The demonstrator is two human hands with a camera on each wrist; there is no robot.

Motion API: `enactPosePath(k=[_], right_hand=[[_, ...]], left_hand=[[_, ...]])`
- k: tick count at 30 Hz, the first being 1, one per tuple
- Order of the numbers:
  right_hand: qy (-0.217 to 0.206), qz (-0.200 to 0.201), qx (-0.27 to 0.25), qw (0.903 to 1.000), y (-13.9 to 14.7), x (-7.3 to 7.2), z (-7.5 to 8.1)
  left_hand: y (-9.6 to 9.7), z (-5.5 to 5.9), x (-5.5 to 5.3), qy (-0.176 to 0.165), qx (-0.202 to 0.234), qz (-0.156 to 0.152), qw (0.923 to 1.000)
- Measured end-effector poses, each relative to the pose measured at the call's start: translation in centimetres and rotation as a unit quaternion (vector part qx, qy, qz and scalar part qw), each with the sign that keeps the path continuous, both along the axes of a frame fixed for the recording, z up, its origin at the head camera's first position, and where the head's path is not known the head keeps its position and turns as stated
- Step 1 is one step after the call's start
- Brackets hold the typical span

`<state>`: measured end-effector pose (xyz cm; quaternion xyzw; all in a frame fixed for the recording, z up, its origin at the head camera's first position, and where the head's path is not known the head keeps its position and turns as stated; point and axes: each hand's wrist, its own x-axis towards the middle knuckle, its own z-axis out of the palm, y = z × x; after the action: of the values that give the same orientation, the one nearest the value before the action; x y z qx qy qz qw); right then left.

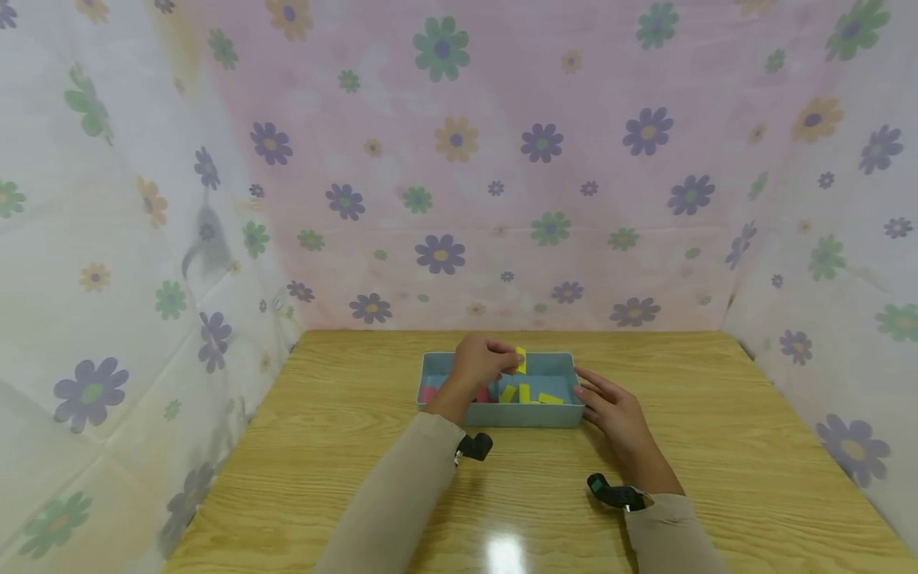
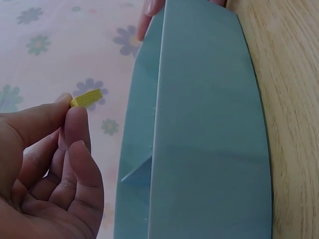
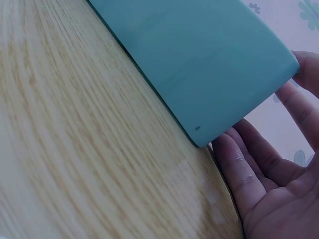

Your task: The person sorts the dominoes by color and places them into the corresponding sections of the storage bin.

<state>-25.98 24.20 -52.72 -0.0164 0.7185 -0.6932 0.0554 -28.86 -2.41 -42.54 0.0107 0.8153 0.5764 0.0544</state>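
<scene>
A long light blue box stands on the table, with a divider inside. Pinched between the thumb and index finger of my left hand is a small yellow block, held up above the box. In the left wrist view, the other fingers of that hand curl loosely. Several yellow blocks lie in the box's right compartment; red pieces show on the left, partly behind my left arm. My right hand holds the box's right end, some fingertips at the rim and others against the outside wall.
The wood-grain table extends around the box on all sides. Flower-patterned cloth hangs at the back and both sides. Black wrist straps sit at both cuffs.
</scene>
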Motion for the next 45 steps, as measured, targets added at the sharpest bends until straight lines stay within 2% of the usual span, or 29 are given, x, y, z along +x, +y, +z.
enactPosePath(k=[10,18,29,45], right_hand=[[0.000,-0.004,-0.005,1.0000,0.0,0.0,-0.1],[-0.001,-0.001,-0.006,1.0000,0.0,-0.1,0.0],[-0.006,-0.004,0.003,1.0000,-0.1,-0.1,-0.1],[-0.009,-0.007,0.000,0.9999,-0.1,-0.1,0.2]], left_hand=[[0.2,0.0,-0.8,-0.003,-0.012,0.014,0.9998],[0.2,0.0,-1.1,0.001,-0.041,0.017,0.9990],[0.6,0.1,-1.2,-0.009,-0.018,0.000,0.9998],[1.3,0.7,-0.6,-0.014,-0.026,-0.011,0.9995]])
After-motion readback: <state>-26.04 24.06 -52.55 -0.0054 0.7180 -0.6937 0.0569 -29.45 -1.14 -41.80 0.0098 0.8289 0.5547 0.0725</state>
